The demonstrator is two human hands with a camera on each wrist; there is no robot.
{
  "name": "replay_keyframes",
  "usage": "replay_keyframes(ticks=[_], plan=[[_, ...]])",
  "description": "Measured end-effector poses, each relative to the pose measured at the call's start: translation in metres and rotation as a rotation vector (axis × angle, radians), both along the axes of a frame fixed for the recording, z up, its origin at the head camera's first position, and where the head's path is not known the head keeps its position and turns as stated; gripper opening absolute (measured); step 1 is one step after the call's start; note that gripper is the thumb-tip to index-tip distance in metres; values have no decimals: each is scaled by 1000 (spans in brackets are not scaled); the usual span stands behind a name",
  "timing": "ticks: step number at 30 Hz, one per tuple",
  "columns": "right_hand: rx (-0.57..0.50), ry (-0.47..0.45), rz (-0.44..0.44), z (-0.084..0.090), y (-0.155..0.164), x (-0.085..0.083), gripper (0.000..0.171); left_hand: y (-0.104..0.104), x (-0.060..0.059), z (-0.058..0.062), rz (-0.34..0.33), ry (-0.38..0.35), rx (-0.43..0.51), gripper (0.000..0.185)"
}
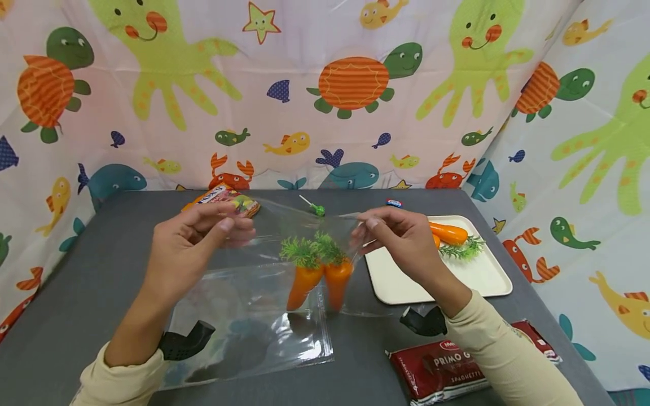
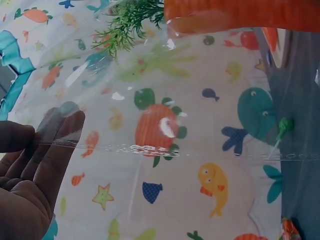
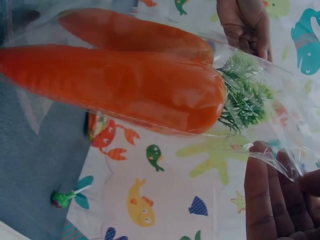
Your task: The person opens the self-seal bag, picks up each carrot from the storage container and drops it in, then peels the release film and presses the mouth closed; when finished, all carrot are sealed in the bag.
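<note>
Both hands hold a clear plastic zip bag point(image 1: 254, 304) up above the grey table point(image 1: 101, 293). My left hand point(image 1: 203, 231) pinches the bag's top edge at its left end, and my right hand point(image 1: 386, 228) pinches the right end. Inside the bag hang two orange toy carrots point(image 1: 320, 276) with green tops. The left wrist view shows the bag's zip strip point(image 2: 150, 149) running from my fingers point(image 2: 55, 150). Through the film, the right wrist view shows both carrots point(image 3: 125, 90) close up, with my fingers point(image 3: 270, 195) on the bag's edge.
A white tray point(image 1: 477, 276) at the right carries another toy carrot point(image 1: 449, 232). A dark red spaghetti packet point(image 1: 442, 366) lies at the front right. At the back lie a snack packet point(image 1: 228, 198), a green lollipop point(image 1: 317, 210) and a small wrapped sweet point(image 1: 393, 203). Patterned cloth walls surround the table.
</note>
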State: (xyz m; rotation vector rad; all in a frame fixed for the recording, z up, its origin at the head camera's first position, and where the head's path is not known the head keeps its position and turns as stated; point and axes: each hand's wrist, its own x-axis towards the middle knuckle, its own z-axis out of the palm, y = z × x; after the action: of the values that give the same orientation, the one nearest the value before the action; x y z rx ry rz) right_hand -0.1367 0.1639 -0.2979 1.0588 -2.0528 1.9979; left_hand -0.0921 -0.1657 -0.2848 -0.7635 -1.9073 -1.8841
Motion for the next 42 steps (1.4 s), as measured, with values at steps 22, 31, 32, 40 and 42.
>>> replay_keyframes(ticks=[22, 31, 32, 40, 42], plan=[[28, 20, 49, -6, 9, -7, 27, -12, -7, -9, -27, 36, -105, 28], [-38, 26, 51, -4, 12, -8, 27, -16, -11, -12, -27, 90, -142, 28], [-50, 29, 58, -4, 12, -9, 29, -17, -12, -13, -55, 103, -132, 27], [-67, 26, 57, -4, 14, -10, 28, -21, -19, -17, -221, 122, -50, 26], [-51, 21, 49, -4, 14, -10, 29, -22, -19, -17, -235, 128, -46, 23]])
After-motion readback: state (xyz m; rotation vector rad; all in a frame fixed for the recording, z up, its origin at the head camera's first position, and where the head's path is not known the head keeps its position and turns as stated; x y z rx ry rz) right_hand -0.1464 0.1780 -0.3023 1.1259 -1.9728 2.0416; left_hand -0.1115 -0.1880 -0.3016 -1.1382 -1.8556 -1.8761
